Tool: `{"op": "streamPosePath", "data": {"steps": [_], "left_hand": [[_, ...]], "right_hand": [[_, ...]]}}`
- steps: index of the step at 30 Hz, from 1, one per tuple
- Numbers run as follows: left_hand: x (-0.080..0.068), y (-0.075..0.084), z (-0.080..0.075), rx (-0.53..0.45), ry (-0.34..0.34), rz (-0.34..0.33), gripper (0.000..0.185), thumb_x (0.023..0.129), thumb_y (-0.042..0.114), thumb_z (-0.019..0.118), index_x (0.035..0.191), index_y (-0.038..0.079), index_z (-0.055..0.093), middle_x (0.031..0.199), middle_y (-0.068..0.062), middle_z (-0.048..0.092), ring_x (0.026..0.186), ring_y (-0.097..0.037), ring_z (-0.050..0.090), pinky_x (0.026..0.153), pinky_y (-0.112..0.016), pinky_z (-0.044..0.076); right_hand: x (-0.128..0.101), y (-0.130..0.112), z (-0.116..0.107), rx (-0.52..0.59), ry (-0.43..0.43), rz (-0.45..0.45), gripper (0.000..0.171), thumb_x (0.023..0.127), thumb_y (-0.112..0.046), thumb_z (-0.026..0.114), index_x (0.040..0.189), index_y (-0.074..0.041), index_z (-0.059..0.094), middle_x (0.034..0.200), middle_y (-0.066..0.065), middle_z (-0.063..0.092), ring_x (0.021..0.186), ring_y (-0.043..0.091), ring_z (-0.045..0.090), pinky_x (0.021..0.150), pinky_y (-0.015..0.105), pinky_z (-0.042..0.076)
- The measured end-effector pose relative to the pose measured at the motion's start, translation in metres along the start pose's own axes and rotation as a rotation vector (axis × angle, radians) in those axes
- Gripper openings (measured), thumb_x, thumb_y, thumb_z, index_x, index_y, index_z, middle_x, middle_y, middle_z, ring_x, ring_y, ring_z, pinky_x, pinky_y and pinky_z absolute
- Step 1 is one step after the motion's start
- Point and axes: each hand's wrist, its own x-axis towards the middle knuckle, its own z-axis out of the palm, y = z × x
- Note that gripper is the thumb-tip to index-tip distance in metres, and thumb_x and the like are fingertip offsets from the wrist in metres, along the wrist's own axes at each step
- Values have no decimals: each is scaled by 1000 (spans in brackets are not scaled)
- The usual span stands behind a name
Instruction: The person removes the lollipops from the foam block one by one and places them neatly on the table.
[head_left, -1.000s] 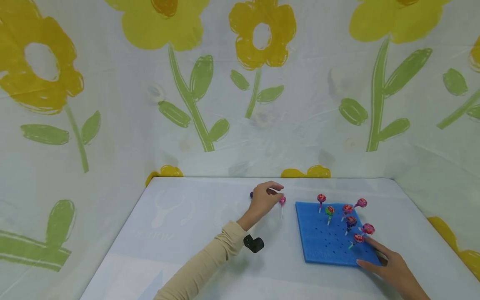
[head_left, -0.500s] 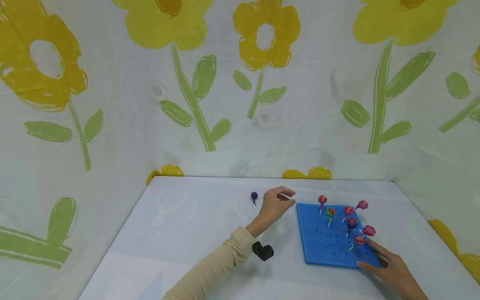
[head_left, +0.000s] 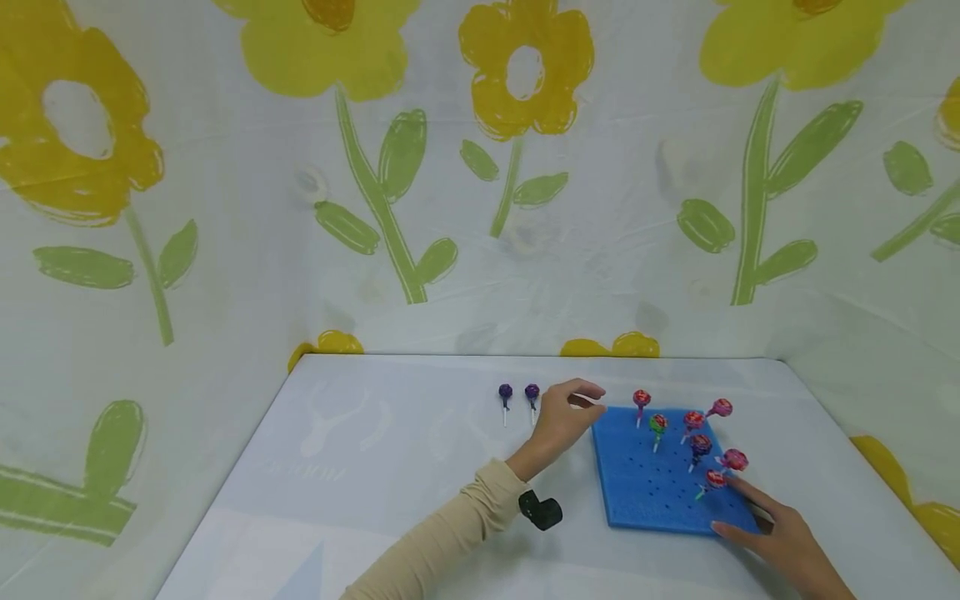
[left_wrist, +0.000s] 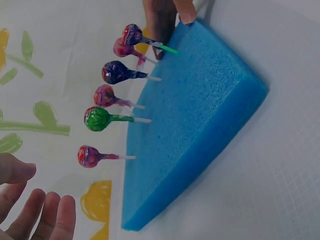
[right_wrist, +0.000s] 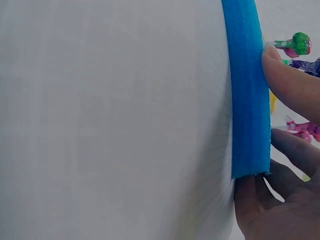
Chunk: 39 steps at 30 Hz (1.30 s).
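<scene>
1. Seven lollipops (head_left: 701,444) stand by their sticks in a blue foam block (head_left: 626,496), grouped toward its far and right parts; several lean. Small dark holes dot the bare foam.
2. Block lies flat on the white table (head_left: 375,492), right of centre in the head view.
3. Left hand (head_left: 561,419): thumb and fingers parted, nothing seen between them. Fingertips overlap the block's far left corner in the head view; contact cannot be told.
4. Right hand (head_left: 783,542): grips the block's near right corner, thumb on the near edge, fingers along the right side.
5. Two purple lollipops (head_left: 532,391) lie side by side on the table, left of the left hand, sticks toward the viewer.
6. Backdrop (head_left: 622,275): white cloth, yellow flowers, green stems.
</scene>
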Motion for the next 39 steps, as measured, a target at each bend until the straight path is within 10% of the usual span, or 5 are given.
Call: {"op": "streamPosePath", "data": {"steps": [39], "left_hand": [[3,-25,74,-151,-42,69,27,85,13,71,110,6,65,109,-7,65,98,-24,61,76,-18,48]], "right_hand": [[-17,-26,-6,58,-3,10,107,73,-59,71,147,2,23,142,40,18,128,57,20,98,60,31]]}}
